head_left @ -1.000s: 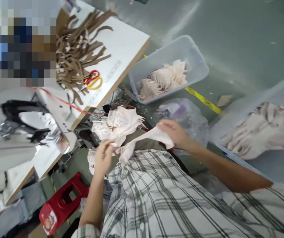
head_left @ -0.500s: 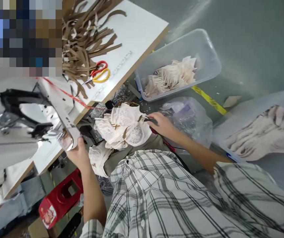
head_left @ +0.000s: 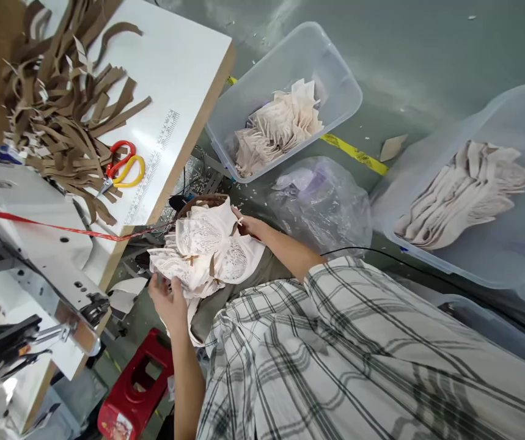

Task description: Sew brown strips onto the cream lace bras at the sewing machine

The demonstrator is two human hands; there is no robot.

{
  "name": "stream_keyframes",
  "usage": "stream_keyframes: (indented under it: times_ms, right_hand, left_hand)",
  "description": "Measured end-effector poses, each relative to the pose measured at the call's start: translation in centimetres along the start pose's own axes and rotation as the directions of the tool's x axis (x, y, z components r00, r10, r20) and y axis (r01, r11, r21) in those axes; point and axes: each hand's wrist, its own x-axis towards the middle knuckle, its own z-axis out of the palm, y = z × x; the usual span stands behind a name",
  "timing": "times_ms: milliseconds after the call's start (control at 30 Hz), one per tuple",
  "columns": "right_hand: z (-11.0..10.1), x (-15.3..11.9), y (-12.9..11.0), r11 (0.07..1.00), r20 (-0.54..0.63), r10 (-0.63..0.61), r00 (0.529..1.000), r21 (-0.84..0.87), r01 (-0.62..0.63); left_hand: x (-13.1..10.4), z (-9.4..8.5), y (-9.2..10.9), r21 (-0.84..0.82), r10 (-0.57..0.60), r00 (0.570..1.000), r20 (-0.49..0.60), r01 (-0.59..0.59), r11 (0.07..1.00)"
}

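Note:
Across my lap lies a pile of pale pink lace bras (head_left: 230, 256), with short brown strips showing at the cup seams. The fingers of my right hand (head_left: 249, 225) are closed on the far edge of the top bra, beside its strap; the fingertips are partly hidden. At the near left edge of the pile is my left hand (head_left: 170, 304), its fingers apart and nothing in them, close to the lace.
A sewing machine (head_left: 37, 269) stands on the white table (head_left: 189, 49) at left. Brown strips (head_left: 74, 104) and scissors (head_left: 127, 165) lie there. Clear bins (head_left: 335, 79) with fabric pieces, a plastic bag (head_left: 324, 205) and a red stool (head_left: 138, 385) are on the floor.
My left hand has left the machine's end and come to the pile's edge. The right hand has closed on the top bra. The view has shifted right.

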Motion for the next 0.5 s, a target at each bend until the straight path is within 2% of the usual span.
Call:
stream_keyframes:
  times_ms: [33, 100, 167, 233, 300, 400, 500]
  right_hand:
    - [0.2, 0.1, -0.4, 1.000, 0.005, -0.024, 1.000, 0.011, 0.024]
    - [0.2, 0.2, -1.3, 0.996, 0.005, -0.088, 0.996, 0.029, 0.088]
    - [0.0, -0.1, -1.9, 0.985, -0.001, -0.165, 0.986, 0.043, 0.165]
    - [-0.6, -0.3, -2.1, 0.970, -0.027, -0.234, 0.972, 0.064, 0.235]
    - [-1.5, -0.5, -2.0, 0.951, -0.074, -0.287, 0.955, 0.100, 0.293]
    - [-2.9, -0.8, -1.7, 0.916, -0.148, -0.349, 0.925, 0.157, 0.370]
    - [-3.8, -1.4, -1.5, 0.873, -0.199, -0.416, 0.887, 0.184, 0.451]
  left_hand:
    - [0.0, -0.1, 0.2, 0.016, -0.004, 0.999, -0.051, 0.004, 1.000]
    - [-0.5, -1.0, 0.9, 0.050, 0.008, 0.968, -0.252, 0.005, 0.999]
    - [-1.2, -2.4, 1.6, 0.066, 0.043, 0.903, -0.428, -0.016, 0.998]
    - [-1.5, -3.5, 2.0, 0.067, 0.067, 0.842, -0.536, -0.036, 0.997]
    - [-1.5, -4.0, 1.9, 0.046, 0.062, 0.835, -0.546, -0.044, 0.998]
    - [-0.9, -3.8, 1.5, -0.002, 0.037, 0.869, -0.494, -0.043, 0.999]
    - [-0.5, -3.4, 1.6, -0.025, 0.048, 0.878, -0.476, -0.068, 0.997]
